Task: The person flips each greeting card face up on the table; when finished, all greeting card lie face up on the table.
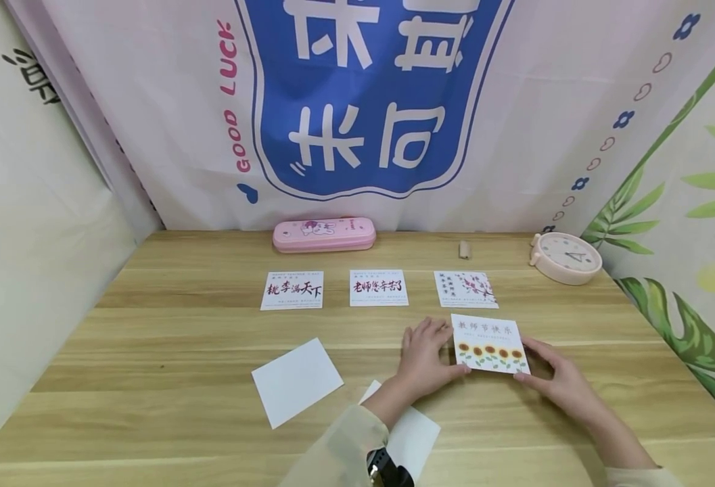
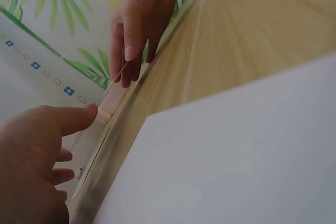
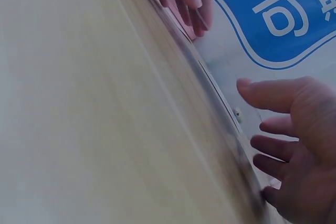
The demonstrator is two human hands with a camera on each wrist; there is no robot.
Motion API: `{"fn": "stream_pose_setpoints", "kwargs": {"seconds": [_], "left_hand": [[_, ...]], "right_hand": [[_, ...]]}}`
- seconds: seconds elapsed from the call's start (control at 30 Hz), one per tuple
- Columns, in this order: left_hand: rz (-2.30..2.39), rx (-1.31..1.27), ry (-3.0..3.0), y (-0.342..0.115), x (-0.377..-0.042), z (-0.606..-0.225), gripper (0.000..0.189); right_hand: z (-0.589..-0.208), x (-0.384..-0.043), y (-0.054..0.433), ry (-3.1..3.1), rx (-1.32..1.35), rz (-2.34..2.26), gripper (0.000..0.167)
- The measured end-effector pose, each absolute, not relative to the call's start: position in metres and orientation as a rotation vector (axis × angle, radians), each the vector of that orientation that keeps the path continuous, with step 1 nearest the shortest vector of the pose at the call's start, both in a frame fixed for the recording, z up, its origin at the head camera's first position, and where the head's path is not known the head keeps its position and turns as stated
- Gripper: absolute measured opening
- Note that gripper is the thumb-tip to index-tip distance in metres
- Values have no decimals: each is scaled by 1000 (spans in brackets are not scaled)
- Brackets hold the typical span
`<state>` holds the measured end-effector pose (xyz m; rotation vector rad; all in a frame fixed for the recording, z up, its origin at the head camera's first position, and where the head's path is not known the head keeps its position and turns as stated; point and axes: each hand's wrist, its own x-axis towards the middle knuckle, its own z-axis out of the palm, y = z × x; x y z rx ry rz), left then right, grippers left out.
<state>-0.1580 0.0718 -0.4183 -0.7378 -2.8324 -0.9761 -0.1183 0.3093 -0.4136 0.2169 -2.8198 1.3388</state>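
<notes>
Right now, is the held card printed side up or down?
Printed side up. The head view shows sunflowers and lettering on the card, held at opposite sides by the left hand and right hand.

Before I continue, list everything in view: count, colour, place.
Sunflower card: 1, white and yellow, between both hands
Printed cards: 3, white and red, row farther back
Plain cards: 2, white, near side
Pencil case: 1, pink, back edge
Small block: 1, beige, back right
Alarm clock: 1, pale pink, back right
Table: 1, wood, beneath cards
Banner: 1, white and blue, behind table
Leaf sheet: 1, white and green, right
Lettered sheet: 1, white, left
Wrist device: 1, black, left wrist
Sleeves: 2, beige, forearms
Left hand: 1, bare, left side of sunflower card
Right hand: 1, bare, right side of sunflower card
</notes>
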Motion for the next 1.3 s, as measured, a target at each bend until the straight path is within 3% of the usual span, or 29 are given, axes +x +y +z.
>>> {"fn": "stream_pose_setpoints", "kwargs": {"seconds": [0.43,1.3], "left_hand": [[-735,-743,-2945,76,-158,-423,57],[-681,-734,-2935,73,-159,-428,57]], "right_hand": [[-427,-124,309,-2847,372,1097,65],[-431,-125,305,-2808,407,1005,54]]}}
